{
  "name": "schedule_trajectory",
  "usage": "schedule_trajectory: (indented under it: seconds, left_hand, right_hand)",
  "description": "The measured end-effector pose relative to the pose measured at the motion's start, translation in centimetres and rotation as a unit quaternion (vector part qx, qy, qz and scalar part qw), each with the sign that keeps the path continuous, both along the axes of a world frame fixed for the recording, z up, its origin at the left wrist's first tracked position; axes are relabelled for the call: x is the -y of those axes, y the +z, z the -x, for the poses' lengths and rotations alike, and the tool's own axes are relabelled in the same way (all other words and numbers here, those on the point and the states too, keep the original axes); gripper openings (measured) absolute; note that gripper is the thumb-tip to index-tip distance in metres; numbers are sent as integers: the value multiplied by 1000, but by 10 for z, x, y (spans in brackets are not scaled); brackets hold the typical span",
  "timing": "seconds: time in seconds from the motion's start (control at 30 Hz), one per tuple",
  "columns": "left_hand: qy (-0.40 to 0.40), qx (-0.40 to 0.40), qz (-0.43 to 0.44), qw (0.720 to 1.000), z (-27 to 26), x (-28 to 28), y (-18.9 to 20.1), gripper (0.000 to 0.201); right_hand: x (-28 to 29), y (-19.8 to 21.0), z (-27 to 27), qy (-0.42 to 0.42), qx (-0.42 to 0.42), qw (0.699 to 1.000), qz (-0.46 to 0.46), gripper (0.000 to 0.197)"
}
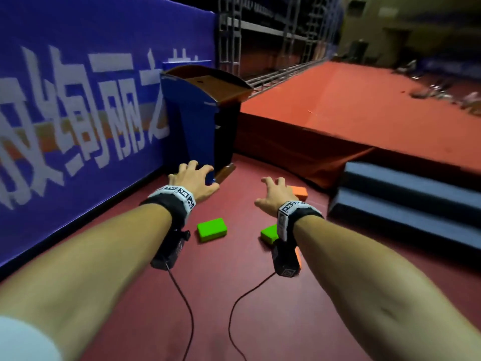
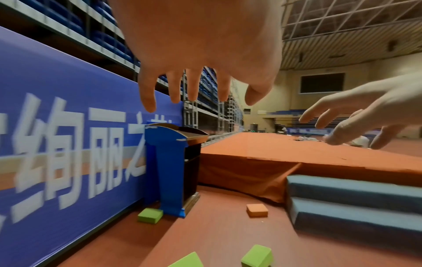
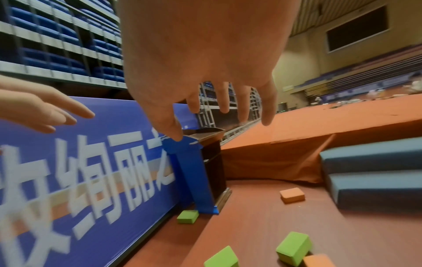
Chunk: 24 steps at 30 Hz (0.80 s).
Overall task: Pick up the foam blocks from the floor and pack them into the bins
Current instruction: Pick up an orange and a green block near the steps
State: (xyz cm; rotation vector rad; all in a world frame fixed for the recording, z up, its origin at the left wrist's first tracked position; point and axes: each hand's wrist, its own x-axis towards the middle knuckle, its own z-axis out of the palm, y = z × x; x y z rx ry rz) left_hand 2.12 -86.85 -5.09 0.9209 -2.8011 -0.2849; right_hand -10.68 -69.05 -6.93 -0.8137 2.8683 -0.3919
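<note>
Both my hands hang open above the red floor and hold nothing. My left hand [image 1: 199,177] [image 2: 200,97] spreads its fingers near the foot of a blue stand. My right hand [image 1: 270,191] [image 3: 219,117] hovers over an orange foam block [image 1: 300,193] [image 2: 256,210] [image 3: 292,194]. Between my forearms lie two green foam blocks [image 1: 211,229] [image 1: 269,233], both closer to me than my hands. Another green block [image 2: 150,215] [image 3: 187,216] sits against the stand's base. A second orange block [image 3: 317,261] lies under my right wrist.
The blue stand [image 1: 200,113] with a brown sloped top stands against a long blue banner wall [image 1: 78,113] on the left. A raised orange platform [image 1: 351,108] and grey-blue steps [image 1: 406,199] close off the right. Cables trail from my wrist cameras.
</note>
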Motion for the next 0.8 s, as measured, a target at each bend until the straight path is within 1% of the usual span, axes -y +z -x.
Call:
schedule_trajectory:
  seconds: [0.13, 0.3, 0.37, 0.57, 0.7, 0.8]
  left_hand:
    - [-72, 15, 1, 997, 79, 10, -11, 54]
    - [-135, 44, -6, 990, 154, 8, -42, 58]
    - [-154, 53, -6, 987, 180, 7, -51, 58]
    - [-181, 78, -11, 980, 278, 18, -81, 59]
    - [-180, 80, -7, 980, 344, 27, -97, 59]
    - [-165, 104, -17, 981, 395, 34, -109, 60]
  right_hand:
    - [-8, -12, 51, -72, 16, 997, 0, 70]
    - [-21, -36, 102, -139, 48, 989, -27, 73]
    - [-22, -45, 123, -152, 57, 986, -32, 73]
    - [-9, -80, 212, -168, 80, 982, -38, 73]
    - [4, -102, 282, -157, 96, 982, -30, 74]
    - [13, -115, 341, -142, 114, 983, -36, 75]
